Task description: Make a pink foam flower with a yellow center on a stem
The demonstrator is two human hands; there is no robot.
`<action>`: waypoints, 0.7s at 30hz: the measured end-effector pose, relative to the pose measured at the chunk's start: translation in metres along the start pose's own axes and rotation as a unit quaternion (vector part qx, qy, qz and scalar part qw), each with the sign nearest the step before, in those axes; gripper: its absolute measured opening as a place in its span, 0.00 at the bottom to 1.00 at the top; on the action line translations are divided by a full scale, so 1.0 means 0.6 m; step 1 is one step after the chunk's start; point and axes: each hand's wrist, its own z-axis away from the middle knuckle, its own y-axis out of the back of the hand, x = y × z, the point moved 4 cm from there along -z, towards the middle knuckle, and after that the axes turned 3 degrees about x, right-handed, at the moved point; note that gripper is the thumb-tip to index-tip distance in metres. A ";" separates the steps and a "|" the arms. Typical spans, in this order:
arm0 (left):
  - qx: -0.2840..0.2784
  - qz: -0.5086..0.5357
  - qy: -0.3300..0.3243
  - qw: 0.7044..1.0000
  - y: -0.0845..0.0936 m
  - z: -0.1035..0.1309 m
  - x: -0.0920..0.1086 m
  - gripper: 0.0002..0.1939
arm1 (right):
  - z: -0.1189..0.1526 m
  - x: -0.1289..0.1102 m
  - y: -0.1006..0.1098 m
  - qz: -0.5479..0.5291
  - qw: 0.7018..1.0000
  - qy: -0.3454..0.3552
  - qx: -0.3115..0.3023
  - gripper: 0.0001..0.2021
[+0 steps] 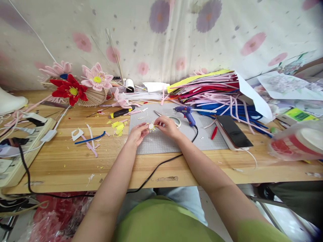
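Above the grey cutting mat (156, 144), my left hand (137, 134) pinches the edge of a small flower centre (151, 127), a pale disc ringed with thin yellow stamens. My right hand (167, 126) is closed at the disc's right side, thumb and fingertips together at the stamens. Whether a separate piece sits in those right fingertips is too small to make out. Scissors (178, 121) with pale handles lie just beyond my right hand, partly hidden by it. A blue glue gun (186, 114) rests on the mat behind them.
Yellow scraps (118, 127) and a blue pipe cleaner (89, 138) lie left. Red (72, 90) and pink flowers (97, 78) stand behind. Bundled pipe cleaners (209, 90) fill the back right. A phone (233, 131), cup (297, 143), power strip (27, 161) and black cord (156, 169) occupy the table.
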 end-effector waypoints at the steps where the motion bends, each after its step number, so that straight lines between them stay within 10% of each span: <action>1: -0.002 0.000 -0.001 1.000 0.000 0.000 0.000 0.09 | 0.000 0.000 0.000 -0.002 1.000 -0.005 0.002 0.08; 11: 0.007 -0.003 -0.015 1.000 0.000 -0.003 -0.002 0.09 | 0.007 0.002 0.007 0.025 0.999 -0.040 0.004 0.07; 21: 0.004 -0.007 -0.017 1.000 -0.002 -0.002 -0.003 0.08 | 0.010 -0.017 0.006 0.121 0.988 0.093 0.006 0.04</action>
